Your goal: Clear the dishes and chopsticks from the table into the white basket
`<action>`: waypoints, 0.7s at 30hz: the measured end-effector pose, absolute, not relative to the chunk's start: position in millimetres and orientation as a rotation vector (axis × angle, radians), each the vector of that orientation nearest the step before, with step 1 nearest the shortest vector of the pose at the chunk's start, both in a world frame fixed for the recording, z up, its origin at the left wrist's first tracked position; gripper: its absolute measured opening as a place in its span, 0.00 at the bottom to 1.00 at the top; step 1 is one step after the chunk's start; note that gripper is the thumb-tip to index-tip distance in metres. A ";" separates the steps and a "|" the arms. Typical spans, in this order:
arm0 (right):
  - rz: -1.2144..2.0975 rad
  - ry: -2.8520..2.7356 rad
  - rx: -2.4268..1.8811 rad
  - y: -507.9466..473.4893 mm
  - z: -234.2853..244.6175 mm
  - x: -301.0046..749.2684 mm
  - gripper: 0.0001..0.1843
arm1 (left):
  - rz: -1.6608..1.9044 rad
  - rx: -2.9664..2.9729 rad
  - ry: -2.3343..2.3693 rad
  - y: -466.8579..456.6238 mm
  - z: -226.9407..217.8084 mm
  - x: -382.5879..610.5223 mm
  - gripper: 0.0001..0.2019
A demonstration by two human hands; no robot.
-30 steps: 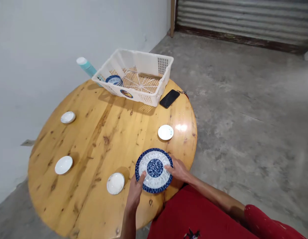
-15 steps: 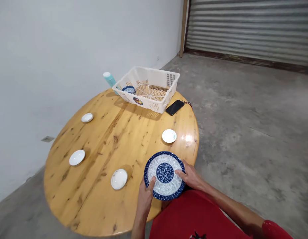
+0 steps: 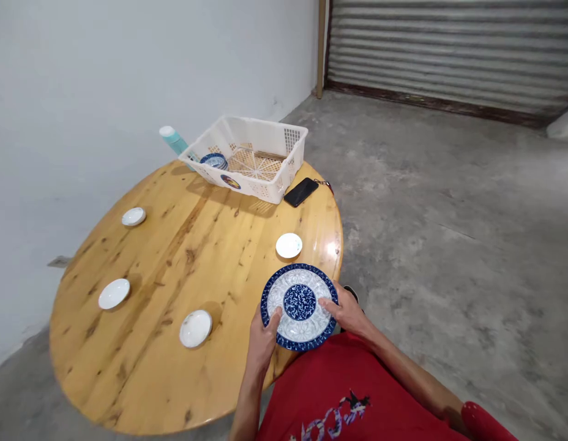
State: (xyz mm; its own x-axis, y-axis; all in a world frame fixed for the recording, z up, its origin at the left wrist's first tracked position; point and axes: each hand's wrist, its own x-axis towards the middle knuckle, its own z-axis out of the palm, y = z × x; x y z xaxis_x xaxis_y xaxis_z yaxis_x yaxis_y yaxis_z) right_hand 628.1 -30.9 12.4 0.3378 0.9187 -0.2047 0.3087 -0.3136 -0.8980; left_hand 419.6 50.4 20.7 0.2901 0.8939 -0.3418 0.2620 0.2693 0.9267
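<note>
A blue-and-white patterned plate (image 3: 300, 334) is held up in front of me at the table's near right edge. My left hand (image 3: 264, 337) grips its left rim, thumb on the upper face. On the right rim my right hand (image 3: 346, 308) is closed, its thumb also lying on top. The fingers under the plate are hidden, and I cannot tell whether more plates are stacked beneath. Just beyond the plate a small white dish (image 3: 289, 245) rests on the table. Another white dish (image 3: 195, 329) lies to the left of my left hand.
The round wooden table (image 3: 174, 380) also bears white dishes at its left (image 3: 114, 294) and far left (image 3: 134, 216). At the back stands a white plastic basket (image 3: 256, 191) holding blue-and-white bowls (image 3: 214, 160). Beside it are a phone (image 3: 301, 192) and a turquoise bottle (image 3: 174, 141).
My view has shifted to the right, so the table and dishes appear farther left. Both hands still hold the plate, which now sits slightly higher in view and closer to the nearest right-hand dish.
</note>
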 end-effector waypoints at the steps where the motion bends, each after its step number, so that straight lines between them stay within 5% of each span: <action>1: 0.967 -1.085 -1.800 -30.9 12.5 643.9 0.20 | 0.635 1.261 1.228 51.0 22.8 435.6 0.28; 12: 1.037 -1.121 -1.745 -43.5 32.7 857.8 0.22 | 0.783 1.260 1.165 29.1 39.6 644.8 0.25; 21: 1.259 -1.074 -1.563 0.3 40.8 914.0 0.23 | 0.748 1.340 1.285 50.5 63.9 686.4 0.25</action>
